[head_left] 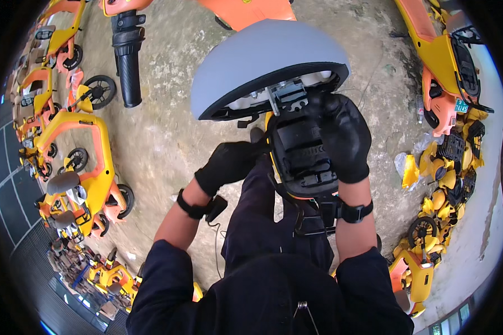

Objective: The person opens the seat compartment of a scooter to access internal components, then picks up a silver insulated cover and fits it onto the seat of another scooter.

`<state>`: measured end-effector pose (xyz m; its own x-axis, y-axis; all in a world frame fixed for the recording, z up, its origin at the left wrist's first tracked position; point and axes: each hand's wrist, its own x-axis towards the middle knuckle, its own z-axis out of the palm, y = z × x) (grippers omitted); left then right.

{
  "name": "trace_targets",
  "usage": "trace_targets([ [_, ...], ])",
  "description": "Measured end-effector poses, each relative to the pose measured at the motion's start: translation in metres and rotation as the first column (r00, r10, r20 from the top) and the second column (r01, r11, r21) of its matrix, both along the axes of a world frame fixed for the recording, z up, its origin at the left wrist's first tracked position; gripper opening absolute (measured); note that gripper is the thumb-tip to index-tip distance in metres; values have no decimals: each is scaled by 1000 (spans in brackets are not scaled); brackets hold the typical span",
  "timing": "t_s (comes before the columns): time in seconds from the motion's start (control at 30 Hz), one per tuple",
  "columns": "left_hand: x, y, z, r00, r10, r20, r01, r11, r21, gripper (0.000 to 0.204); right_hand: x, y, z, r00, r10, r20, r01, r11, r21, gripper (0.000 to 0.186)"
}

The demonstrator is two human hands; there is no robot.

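A grey scooter seat (268,56) is tipped up, showing a metal hinge bracket (285,95) beneath it. Below it is an open black compartment (296,151) with a yellow rim. My gloved right hand (341,131) is curled at the bracket's right side, over the compartment's edge; what its fingertips hold is hidden. My gloved left hand (232,162) reaches to the compartment's left edge, its fingertips partly hidden there.
A black handlebar grip (127,72) hangs at the upper left. Yellow and pink scooters (100,162) line the left. Another scooter (441,56) and piled yellow parts (447,178) lie along the right wall. Concrete floor (167,139) surrounds me.
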<state>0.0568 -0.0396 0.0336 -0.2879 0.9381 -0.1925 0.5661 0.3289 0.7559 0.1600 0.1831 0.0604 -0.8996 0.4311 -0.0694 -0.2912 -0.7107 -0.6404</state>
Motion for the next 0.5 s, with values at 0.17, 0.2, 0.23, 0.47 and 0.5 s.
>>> trace_targets([
  [0.17,-29,52,-39,932,39,361,-83,991,108,30,4,-25,30,960,164,228,-171,985,14,26],
  [0.2,-31,50,-33,690,148,708,-199,980,-11,31,6,-22,27,963,127,236,-238,812,534,23],
  [0.23,-32,52,-24,518,190,834,-224,971,-82,32,7,-21,26,970,95,226,-245,388,888,21],
  [0.47,-30,63,-5,838,-50,543,-57,983,177,31,21,-33,-9,938,129,321,-340,174,924,21],
  [0.5,-32,63,-8,907,-137,397,23,960,279,29,32,-26,-37,965,25,261,-261,-3,965,21],
])
